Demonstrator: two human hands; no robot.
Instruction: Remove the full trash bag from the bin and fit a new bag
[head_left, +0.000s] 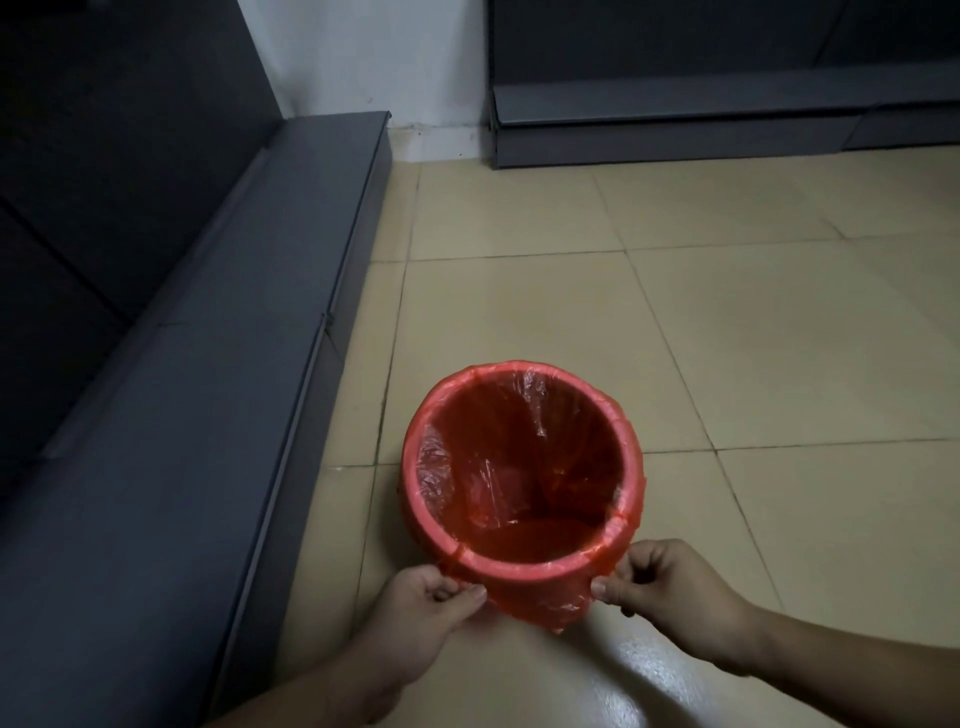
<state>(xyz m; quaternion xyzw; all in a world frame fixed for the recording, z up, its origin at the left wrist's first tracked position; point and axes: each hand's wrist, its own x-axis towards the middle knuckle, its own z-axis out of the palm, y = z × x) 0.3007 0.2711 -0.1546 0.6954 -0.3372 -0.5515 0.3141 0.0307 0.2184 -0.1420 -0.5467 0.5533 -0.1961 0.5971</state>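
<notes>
Beige tiled floor (675, 322), glossy nearby; grey shelving (218, 332) along left edge, more (727, 124) beyond; white wall (384, 57).

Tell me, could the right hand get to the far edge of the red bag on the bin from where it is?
Probably yes. The right hand pinches the red bag at the near rim of the bin. Nothing stands over the open top or beside it on the floor, so the way looks free.

Left hand (434, 597): low and forward, palm turned inward, fingers curled, thumb and fingertips pinched shut on thin red plastic.
Right hand (657, 579): level with the left, mirrored, knuckles up, pinching likewise.
Forearms: 2, bare, angling in from below.
</notes>
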